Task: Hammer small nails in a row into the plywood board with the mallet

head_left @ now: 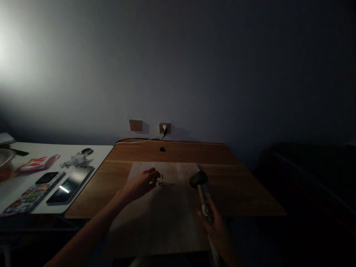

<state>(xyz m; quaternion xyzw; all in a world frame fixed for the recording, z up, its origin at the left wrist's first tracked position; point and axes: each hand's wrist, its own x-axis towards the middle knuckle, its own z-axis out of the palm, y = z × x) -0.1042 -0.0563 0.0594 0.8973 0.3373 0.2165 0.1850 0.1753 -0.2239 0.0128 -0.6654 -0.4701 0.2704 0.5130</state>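
Observation:
My right hand [218,228] is wrapped round the handle of a mallet [198,179] with a dark rounded head. The mallet head hangs above the right edge of a pale wooden board [169,218]. Over the board's far left part, my left hand [144,181] has its fingers curled in a pinch. A small pale bit shows at its fingertips, too small to name. Just right of those fingers, a few tiny dark and light pieces [171,184] lie on the board.
The board rests on a wooden table [236,170] and overhangs its front edge. On a white table [101,150] at left lie a phone [71,185], a patterned case [33,194], a red-and-white packet [39,163] and crumpled clear plastic [76,160]. A cable [139,141] runs to a wall socket [165,128].

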